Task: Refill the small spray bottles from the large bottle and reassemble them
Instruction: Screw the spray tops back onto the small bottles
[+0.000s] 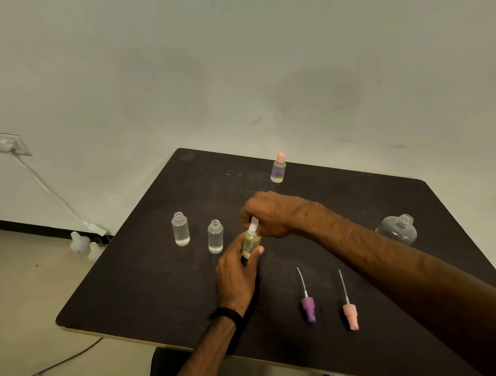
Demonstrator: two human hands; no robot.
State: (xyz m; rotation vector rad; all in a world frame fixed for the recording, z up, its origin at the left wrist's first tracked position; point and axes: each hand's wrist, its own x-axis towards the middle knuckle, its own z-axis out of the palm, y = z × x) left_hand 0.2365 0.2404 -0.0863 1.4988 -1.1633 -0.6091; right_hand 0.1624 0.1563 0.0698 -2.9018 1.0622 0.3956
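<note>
At frame centre the left hand (236,275) grips a small yellow bottle (251,242) upright, fingers and thumb curled round its lower body. The right hand (268,215) comes in from the right, its fingers pinching the white sprayer (254,223) that sits on the bottle's neck.

Just left of the hands stand two clear bottles, the left one (181,228) and the nearer one (215,236), both uncapped and holding clear liquid. Below the right forearm lie a purple sprayer (309,308) and a pink sprayer (351,315), side by side and apart, dip tubes pointing up the frame. A capped bottle (278,168) with a pink top stands near the far edge. The large bottle (396,230), open-necked, stands at the right, near the table's right side.

All this sits on a dark table (152,284) with rounded corners; its near edge crosses the lower frame, and bare top lies at lower left and at the far right corner. Behind is a plain pale wall. At left, a wall socket (3,143) feeds a white cable (50,191) down to the floor, where pale containers (83,244) sit by the table's left edge.
</note>
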